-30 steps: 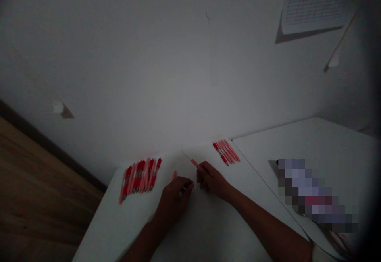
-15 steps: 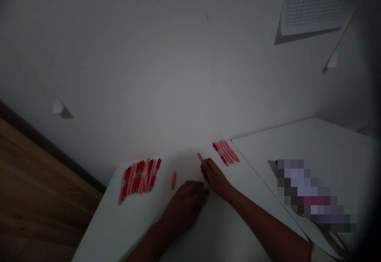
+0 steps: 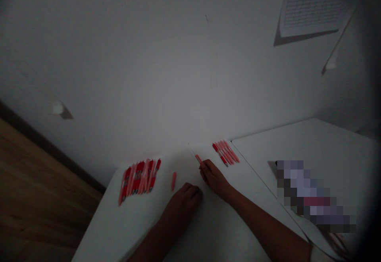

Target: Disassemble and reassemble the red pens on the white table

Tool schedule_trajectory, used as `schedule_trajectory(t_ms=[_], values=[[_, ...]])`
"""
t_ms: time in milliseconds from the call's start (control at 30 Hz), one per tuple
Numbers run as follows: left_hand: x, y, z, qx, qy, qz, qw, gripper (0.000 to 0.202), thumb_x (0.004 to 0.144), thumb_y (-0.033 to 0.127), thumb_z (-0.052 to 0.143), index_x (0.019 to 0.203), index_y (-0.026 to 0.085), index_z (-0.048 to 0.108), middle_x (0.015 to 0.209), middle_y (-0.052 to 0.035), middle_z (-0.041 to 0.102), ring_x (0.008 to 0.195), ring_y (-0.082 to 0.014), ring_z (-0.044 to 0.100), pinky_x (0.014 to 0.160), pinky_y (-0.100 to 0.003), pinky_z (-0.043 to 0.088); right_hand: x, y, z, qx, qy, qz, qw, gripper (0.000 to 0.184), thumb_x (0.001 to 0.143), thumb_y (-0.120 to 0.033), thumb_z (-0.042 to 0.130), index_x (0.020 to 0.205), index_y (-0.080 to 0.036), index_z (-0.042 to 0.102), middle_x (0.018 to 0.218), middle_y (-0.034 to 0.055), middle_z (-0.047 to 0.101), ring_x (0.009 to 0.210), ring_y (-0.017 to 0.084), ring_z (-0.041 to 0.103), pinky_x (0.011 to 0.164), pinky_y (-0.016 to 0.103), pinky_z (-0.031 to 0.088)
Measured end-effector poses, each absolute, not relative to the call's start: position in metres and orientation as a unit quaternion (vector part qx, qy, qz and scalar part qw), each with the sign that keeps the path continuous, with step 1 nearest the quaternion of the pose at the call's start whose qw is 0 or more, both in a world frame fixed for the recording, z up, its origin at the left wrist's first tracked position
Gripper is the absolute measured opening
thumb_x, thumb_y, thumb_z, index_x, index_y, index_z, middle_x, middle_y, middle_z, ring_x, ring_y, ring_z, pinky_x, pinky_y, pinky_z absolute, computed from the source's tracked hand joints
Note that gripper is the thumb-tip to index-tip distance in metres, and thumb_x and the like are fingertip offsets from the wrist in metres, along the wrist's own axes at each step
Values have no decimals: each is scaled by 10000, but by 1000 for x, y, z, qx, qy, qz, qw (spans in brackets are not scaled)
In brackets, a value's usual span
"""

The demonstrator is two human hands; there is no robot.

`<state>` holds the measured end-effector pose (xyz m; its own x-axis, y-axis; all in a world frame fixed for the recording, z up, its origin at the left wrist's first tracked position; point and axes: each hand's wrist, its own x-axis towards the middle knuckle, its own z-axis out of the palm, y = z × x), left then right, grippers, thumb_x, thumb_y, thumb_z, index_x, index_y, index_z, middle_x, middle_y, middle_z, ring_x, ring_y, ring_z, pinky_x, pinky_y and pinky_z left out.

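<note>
Nearest, the left hand (image 3: 183,203) lies on the white surface (image 3: 220,230), just right of a short pink pen part (image 3: 173,181); its fingers curl, and I cannot tell whether they hold anything. Left of that part lies a row of red and pink pens (image 3: 137,178). To its right, the right hand (image 3: 212,174) grips a pink barrel (image 3: 198,158) with a thin rod (image 3: 192,149) protruding. Farther right of it lies a smaller row (image 3: 227,153).

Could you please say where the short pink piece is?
In the head view, the piece lies left of centre, between the larger pen row and the left hand.
</note>
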<state>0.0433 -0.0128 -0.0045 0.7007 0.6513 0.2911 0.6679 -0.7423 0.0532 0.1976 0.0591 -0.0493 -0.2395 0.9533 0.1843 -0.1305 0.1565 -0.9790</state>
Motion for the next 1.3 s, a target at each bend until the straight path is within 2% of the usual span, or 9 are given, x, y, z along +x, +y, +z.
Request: schedule_trajectory(t_ms=[167, 500, 767, 1067, 1167, 1300], values=[[49, -14, -2, -921, -377, -59, 77, 104, 869, 110, 515, 936, 141, 588, 906, -88, 631, 840, -225, 558, 728, -359, 525, 197, 59, -50, -370, -573, 532, 503, 374, 876, -596, 416, 829, -225, 430, 623, -62, 406, 507, 96, 356, 473, 214, 302], [52, -19, 7, -902, -425, -2, 70, 232, 849, 61, 501, 1058, 133, 572, 930, -91, 621, 846, -226, 571, 746, -356, 523, 199, 57, -48, -375, -598, 516, 485, 339, 913, -544, 395, 833, -219, 448, 625, -56, 435, 517, 100, 377, 475, 217, 314], [42, -15, -4, -892, -447, -55, 48, 278, 828, 26, 450, 1048, 134, 581, 913, -83, 603, 823, -205, 560, 764, -358, 512, 201, 53, -45, -377, -626, 499, 466, 325, 939, -517, 364, 850, -218, 453, 637, -52, 464, 517, 101, 385, 491, 222, 322], [43, -11, -6, -885, -454, -95, 45, 220, 779, 7, 475, 878, 143, 616, 855, -76, 592, 779, -199, 566, 712, -346, 512, 201, 52, -42, -391, -649, 469, 454, 295, 952, -471, 356, 847, -216, 459, 643, -49, 483, 515, 103, 393, 518, 228, 333], [41, -10, -4, -872, -462, -160, -16, 214, 815, 43, 467, 892, 158, 631, 869, -73, 616, 788, -187, 589, 736, -336, 508, 202, 50, -40, -390, -662, 458, 447, 270, 954, -440, 368, 837, -215, 461, 651, -47, 488, 533, 106, 406, 538, 230, 343], [31, -6, 6, -787, -510, -312, -154, 138, 856, 204, 527, 886, 194, 661, 867, -50, 673, 776, -166, 634, 767, -310, 501, 202, 48, -37, -384, -675, 449, 442, 247, 951, -412, 388, 837, -211, 474, 673, -40, 494, 568, 111, 426, 570, 232, 356]])
